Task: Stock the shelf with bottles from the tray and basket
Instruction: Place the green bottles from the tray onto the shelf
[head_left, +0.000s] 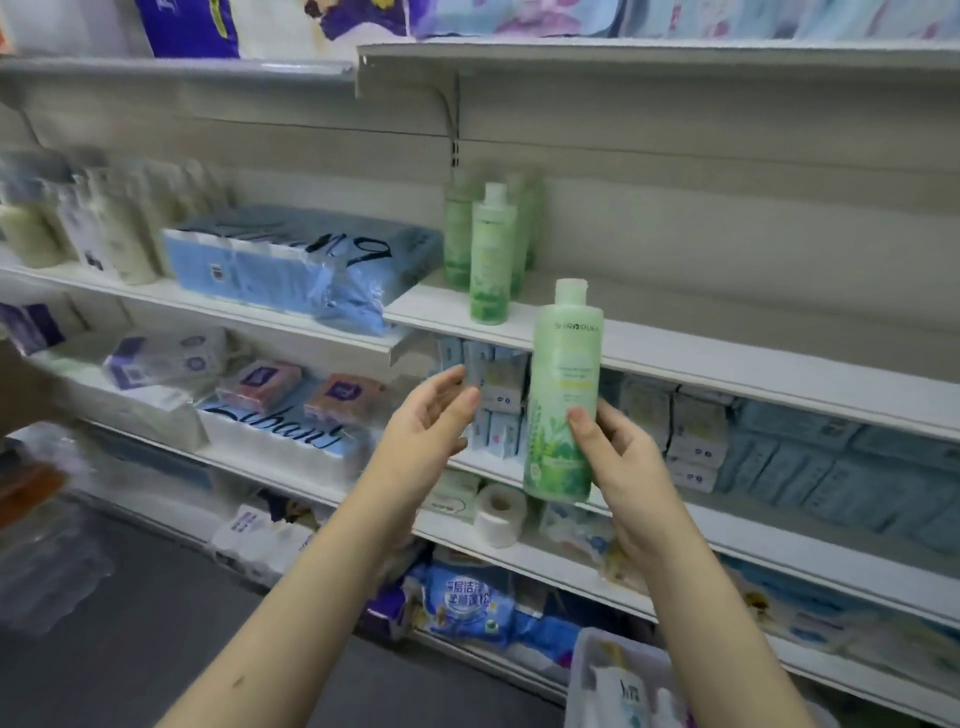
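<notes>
White flat shelf (727, 358), right hand (621, 462) gripping translucent green plastic bottle (563, 374)

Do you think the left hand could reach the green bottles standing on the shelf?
Probably yes. The left hand is empty, and the green bottles stand near the front edge of the shelf, above it, with nothing between. The right hand holds its bottle off to the side.

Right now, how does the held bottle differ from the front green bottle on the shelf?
The held bottle is gripped by the right hand, off the shelf; the front shelf bottle stands on it untouched. The held bottle's label reads sharp; the front shelf bottle's is blurred. Both are upright, green, pale-capped.
</notes>
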